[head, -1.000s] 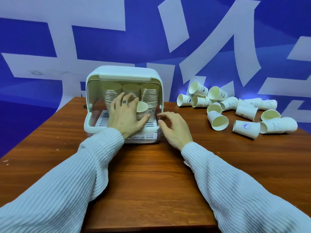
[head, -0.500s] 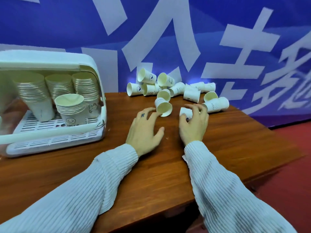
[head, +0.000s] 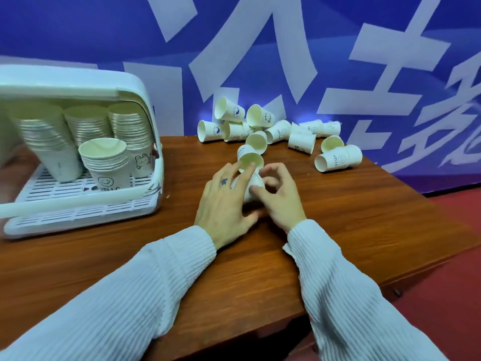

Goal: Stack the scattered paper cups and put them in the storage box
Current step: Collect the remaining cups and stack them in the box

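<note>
Paper cups (head: 281, 131) lie scattered on their sides in a heap at the far edge of the brown wooden surface (head: 338, 217), against a blue wall (head: 78, 27) with large white characters. A red floor (head: 447, 295) shows past the surface's right edge.

At the left stands the white storage box (head: 78, 82), its front open above a slotted white tray (head: 65, 199). Three tall stacks of cups (head: 86, 126) stand upright along the back, and a shorter stack (head: 106, 162) stands in front of them, its bottom cup printed with a smiley face.

Near the middle of the surface, both hands meet around one white cup (head: 253, 185) lying on its side. The left hand (head: 223, 201) curls over it from the left, fingers closed on it; the right hand (head: 278, 196) pinches it from the right with thumb and forefinger. Another cup (head: 250, 159) lies just beyond the left fingertips, mouth toward the camera. Both arms wear white ribbed sleeves (head: 125, 295).
</note>
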`<action>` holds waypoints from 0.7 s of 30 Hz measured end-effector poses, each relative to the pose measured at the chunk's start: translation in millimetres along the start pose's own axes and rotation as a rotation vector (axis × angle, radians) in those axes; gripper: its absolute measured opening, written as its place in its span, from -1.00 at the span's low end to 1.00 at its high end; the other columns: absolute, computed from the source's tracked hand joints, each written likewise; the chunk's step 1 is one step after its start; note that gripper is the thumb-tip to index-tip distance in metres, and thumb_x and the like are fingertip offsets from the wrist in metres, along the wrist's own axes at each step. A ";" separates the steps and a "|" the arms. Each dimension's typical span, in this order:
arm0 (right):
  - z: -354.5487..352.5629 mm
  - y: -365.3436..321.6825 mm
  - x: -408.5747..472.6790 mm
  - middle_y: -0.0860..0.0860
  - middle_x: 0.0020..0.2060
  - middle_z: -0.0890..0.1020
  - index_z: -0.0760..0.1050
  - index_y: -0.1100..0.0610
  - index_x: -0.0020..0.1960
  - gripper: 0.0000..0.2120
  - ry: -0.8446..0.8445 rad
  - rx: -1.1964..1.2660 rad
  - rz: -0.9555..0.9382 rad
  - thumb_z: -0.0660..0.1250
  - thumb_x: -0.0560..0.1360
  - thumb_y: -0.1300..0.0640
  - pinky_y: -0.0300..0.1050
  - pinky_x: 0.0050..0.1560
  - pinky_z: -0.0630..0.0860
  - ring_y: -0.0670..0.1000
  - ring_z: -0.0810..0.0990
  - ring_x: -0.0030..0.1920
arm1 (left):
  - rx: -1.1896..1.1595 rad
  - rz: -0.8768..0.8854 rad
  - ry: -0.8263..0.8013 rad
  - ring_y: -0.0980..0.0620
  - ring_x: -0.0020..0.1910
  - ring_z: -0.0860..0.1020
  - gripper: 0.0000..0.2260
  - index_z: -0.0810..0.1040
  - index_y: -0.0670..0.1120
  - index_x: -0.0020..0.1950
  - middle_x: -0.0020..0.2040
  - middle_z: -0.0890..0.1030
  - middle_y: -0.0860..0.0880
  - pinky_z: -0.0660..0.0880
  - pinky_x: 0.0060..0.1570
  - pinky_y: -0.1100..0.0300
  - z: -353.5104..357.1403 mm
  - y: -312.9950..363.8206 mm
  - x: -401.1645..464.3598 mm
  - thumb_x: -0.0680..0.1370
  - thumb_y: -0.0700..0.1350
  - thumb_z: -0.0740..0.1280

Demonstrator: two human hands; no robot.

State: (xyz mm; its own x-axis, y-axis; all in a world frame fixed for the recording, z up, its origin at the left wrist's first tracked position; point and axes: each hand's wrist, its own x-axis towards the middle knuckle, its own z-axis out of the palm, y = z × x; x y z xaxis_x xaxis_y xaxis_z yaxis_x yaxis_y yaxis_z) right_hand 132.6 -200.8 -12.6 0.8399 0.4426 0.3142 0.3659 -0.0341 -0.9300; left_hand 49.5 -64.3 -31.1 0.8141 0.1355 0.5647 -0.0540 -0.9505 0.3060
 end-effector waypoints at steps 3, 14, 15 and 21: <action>20.7 -1.1 8.7 -0.13 -0.06 0.70 0.50 -0.19 0.03 -0.85 0.060 -0.126 -0.158 0.42 0.49 -0.04 0.00 0.10 0.61 -0.06 0.67 0.02 | 0.044 -0.033 0.013 -0.13 0.25 0.54 -0.16 0.04 0.03 0.66 0.34 0.52 -0.09 0.50 0.19 -0.03 -0.2 -4.4 -1.2 0.50 0.05 0.44; 19.5 38.0 69.5 -0.01 0.48 0.48 0.45 0.06 0.51 -0.54 0.149 -0.853 -0.091 0.26 0.62 0.08 0.04 0.46 0.32 0.11 0.35 0.50 | -0.197 -0.234 0.203 -0.05 0.24 0.51 -0.20 0.02 0.09 0.65 0.33 0.44 -0.03 0.48 0.08 0.06 -7.3 -12.9 -3.7 0.53 0.13 0.39; 18.8 35.9 66.1 -0.01 0.45 0.52 0.49 0.09 0.48 -0.57 0.197 -0.789 -0.133 0.27 0.61 0.10 -0.01 0.42 0.36 0.08 0.42 0.45 | -0.239 -0.241 0.215 -0.03 0.25 0.50 -0.21 0.05 0.09 0.64 0.34 0.43 -0.02 0.47 0.09 0.08 -9.1 -12.7 -4.0 0.53 0.12 0.40; 29.8 0.8 42.5 -0.14 0.08 0.71 0.70 0.05 0.15 -0.80 0.366 -0.302 -0.204 0.38 0.57 0.19 -0.31 0.15 0.52 -0.21 0.62 0.09 | -0.421 -0.233 0.449 0.07 0.34 0.42 -0.32 0.27 0.00 0.55 0.39 0.43 -0.02 0.30 0.24 0.33 -51.1 -16.6 2.3 0.49 0.08 0.43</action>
State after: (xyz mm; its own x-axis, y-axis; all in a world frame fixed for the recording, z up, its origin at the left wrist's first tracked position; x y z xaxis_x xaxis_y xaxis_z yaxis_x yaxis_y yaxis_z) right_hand 156.7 -155.3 -5.7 0.8047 0.1270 0.5800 0.5912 -0.2609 -0.7631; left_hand 22.7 -33.9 4.3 0.5160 0.5147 0.6847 -0.2013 -0.7041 0.6810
